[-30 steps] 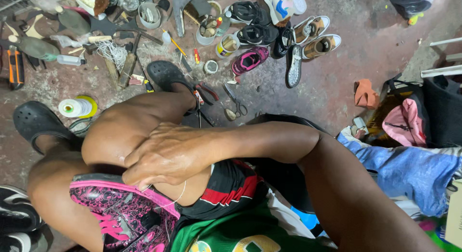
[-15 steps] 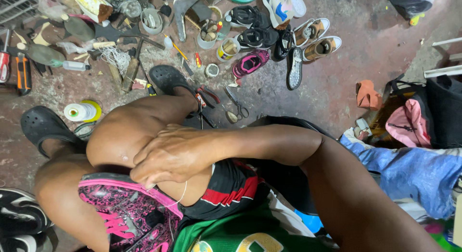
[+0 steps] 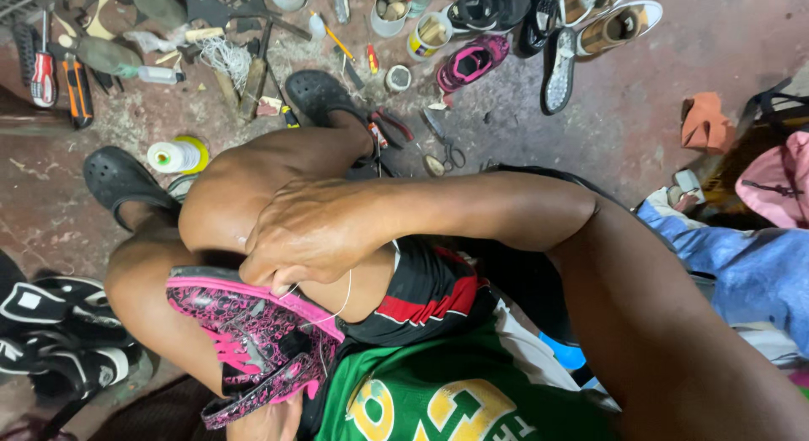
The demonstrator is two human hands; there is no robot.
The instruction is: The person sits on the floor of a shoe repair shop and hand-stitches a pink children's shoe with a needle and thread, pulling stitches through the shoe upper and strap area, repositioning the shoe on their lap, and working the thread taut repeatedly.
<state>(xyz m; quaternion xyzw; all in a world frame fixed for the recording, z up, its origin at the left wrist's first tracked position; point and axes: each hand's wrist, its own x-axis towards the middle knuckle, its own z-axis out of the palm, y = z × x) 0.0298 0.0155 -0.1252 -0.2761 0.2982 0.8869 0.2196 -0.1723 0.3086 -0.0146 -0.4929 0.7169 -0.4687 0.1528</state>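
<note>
My right hand (image 3: 316, 230) reaches across my body, forearm level, knuckles up, fingers curled down over the edge of the pink and black sneaker (image 3: 253, 340) wedged between my knees. Its grip is closed on a thin white thread (image 3: 337, 302) that loops down from the fingers to the shoe. My left hand (image 3: 274, 420) shows only partly beneath the sneaker; I cannot tell its grip.
</note>
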